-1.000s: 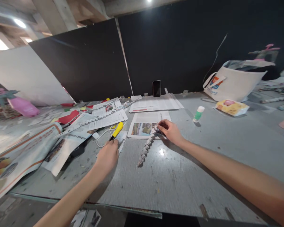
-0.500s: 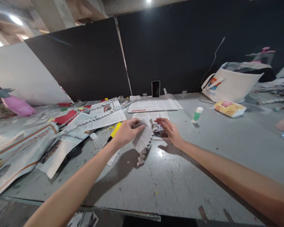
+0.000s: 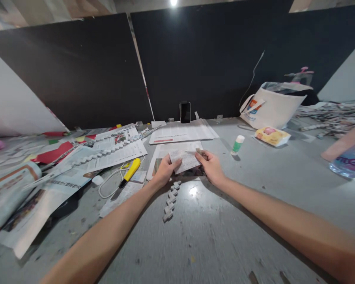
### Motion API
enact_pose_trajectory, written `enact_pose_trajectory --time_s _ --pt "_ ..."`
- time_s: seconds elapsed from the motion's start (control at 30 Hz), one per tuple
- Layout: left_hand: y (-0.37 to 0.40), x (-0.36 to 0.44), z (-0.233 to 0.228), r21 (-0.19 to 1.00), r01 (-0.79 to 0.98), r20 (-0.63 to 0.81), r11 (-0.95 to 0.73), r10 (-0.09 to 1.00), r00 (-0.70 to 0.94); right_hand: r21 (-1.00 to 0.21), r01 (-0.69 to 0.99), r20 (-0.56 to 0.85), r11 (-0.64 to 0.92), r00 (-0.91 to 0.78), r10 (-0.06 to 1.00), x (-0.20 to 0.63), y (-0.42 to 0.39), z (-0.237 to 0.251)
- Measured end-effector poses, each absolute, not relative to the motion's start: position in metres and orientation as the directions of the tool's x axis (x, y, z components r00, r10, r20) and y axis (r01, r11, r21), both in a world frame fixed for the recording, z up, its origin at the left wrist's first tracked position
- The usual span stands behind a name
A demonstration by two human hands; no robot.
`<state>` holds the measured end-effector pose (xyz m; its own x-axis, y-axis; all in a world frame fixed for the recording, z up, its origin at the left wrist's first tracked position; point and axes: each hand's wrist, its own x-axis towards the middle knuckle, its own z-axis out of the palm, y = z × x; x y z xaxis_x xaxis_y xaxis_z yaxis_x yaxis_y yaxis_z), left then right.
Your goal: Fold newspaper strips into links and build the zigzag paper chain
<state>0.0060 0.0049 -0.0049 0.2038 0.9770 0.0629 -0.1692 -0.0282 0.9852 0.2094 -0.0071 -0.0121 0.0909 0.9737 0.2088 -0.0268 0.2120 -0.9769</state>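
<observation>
One slip of printed paper [image 3: 185, 159], held up between two hands. One folded paper chain [image 3: 170, 200], zigzag links, flat on the counter [image 3: 225, 236] just below the hands. One yellow-handled tool [image 3: 130, 171] left of the left hand, lying over a white cable [image 3: 108, 184]. One green-and-white glue stick [image 3: 237, 144] upright, right of the right hand. One phone [image 3: 185, 112] propped upright beyond the hands against the black wall. One white tote bag [image 3: 276, 107] far right, one yellow packet [image 3: 272, 136] just in front of it. One plastic bottle [image 3: 349, 159] at the right edge, partly cut off.

Left hand [image 3: 165, 171]: fingers curled, pinching the slip's left edge. Right hand [image 3: 212, 167]: fingers curled, pinching the slip's right edge, thumb on top. Both closed on the paper, slip stretched between them, over a newspaper sheet [image 3: 165, 152].

Grey counter, scuffed and stained, one bright light reflection just below the hands. Loose newspapers [image 3: 47, 185] and red paper scraps [image 3: 51, 154] spread far left; second long paper chain [image 3: 106, 152] across them. Black panel wall [image 3: 210, 59] behind, one ceiling light at top.
</observation>
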Motion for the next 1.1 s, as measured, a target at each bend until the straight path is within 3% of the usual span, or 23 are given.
enact_pose_trajectory --time_s 0.27,0.5,0.6,0.77,0.97,1.1 --pt "0.002 -0.001 -0.006 0.996 -0.082 0.056 -0.034 0.957 0.284 -0.972 -0.179 0.134 0.154 0.12 0.984 0.209 -0.007 -0.016" --pt "0.0 -0.006 0.001 0.953 -0.278 0.012 0.122 0.9 0.435 -0.97 -0.189 0.144 0.154 0.066 0.987 0.207 -0.01 -0.013" --pt "0.0 -0.002 0.004 0.976 -0.169 -0.053 0.141 0.896 0.441 -0.975 -0.159 0.156 0.154 -0.001 0.988 0.206 -0.015 -0.008" --pt "-0.002 0.002 0.005 0.999 -0.004 -0.031 0.038 0.883 0.469 -0.987 -0.065 0.147 0.145 -0.022 0.989 0.206 -0.018 -0.004" --pt "0.0 0.002 -0.001 0.999 -0.05 0.0 0.017 0.947 0.322 -0.979 -0.146 0.148 0.142 -0.031 0.989 0.204 -0.011 -0.009" --pt "0.003 0.002 -0.004 0.997 -0.064 0.051 -0.035 0.964 0.262 -0.989 -0.045 0.145 0.141 -0.123 0.982 0.205 -0.013 -0.008"
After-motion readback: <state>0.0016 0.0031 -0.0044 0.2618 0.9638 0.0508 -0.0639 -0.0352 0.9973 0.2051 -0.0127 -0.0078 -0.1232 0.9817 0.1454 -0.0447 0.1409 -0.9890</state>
